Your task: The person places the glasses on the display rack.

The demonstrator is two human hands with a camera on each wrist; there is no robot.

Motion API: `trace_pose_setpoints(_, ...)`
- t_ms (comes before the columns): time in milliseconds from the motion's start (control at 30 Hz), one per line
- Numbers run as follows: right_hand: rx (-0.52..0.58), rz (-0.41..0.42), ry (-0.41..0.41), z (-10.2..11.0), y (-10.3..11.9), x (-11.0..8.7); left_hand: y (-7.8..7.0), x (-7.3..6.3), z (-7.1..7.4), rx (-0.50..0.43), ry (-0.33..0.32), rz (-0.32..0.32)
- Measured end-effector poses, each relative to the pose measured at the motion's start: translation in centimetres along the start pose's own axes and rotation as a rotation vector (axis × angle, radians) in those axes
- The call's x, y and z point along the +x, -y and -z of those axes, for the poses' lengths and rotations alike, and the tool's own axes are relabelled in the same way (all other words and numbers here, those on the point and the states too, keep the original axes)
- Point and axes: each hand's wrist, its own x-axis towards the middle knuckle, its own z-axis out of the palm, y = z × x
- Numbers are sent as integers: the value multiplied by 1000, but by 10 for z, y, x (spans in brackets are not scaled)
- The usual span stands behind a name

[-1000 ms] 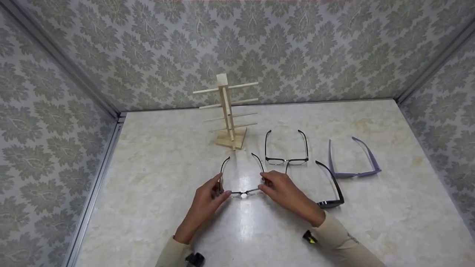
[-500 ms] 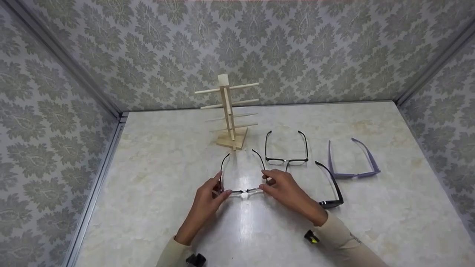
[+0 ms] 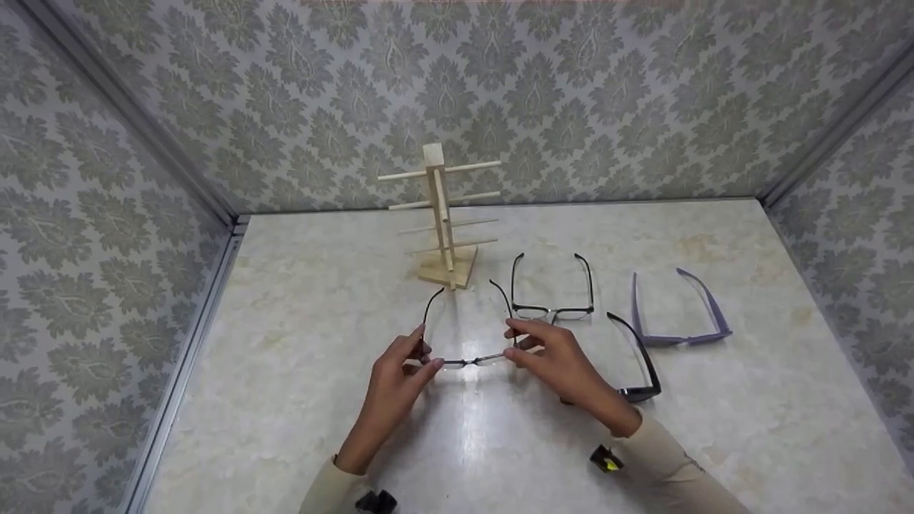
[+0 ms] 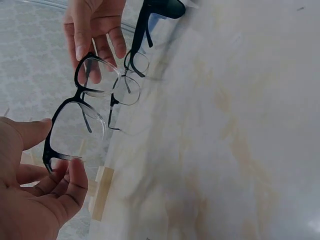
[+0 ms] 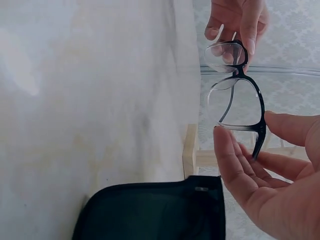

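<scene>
Both hands hold one pair of eyeglasses (image 3: 469, 362) with a black upper rim and clear lower rim, its temples unfolded and pointing away from the body. My left hand (image 3: 401, 382) pinches the frame's left hinge corner between thumb and fingers. At the other hinge corner my right hand (image 3: 560, 364) grips in the same way. In the left wrist view the eyeglasses (image 4: 75, 97) hang above the table, apart from it. Beyond them stands a wooden display rack (image 3: 439, 214) with several thin pegs and a square base; no glasses hang on it.
Right of the hands lie black half-rim glasses (image 3: 553, 310), purple glasses (image 3: 685, 339) and black sunglasses (image 3: 646, 389), partly hidden by the right forearm. Patterned walls (image 3: 485, 93) enclose the marbled table (image 3: 285, 343) at the back and sides.
Both hands have lifted the eyeglasses slightly and shifted them a little away from the body, toward the rack. The camera view has shifted slightly. The other glasses stay in place.
</scene>
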Motion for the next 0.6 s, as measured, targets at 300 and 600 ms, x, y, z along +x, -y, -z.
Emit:
trace_pose_setpoints(300, 50, 47, -74, 2, 7, -1, -13, 0, 1, -41, -58, 19)
trace_pose_setpoints(600, 59, 51, -80, 2, 11, 1, -19, -2, 4, -21, -82, 26)
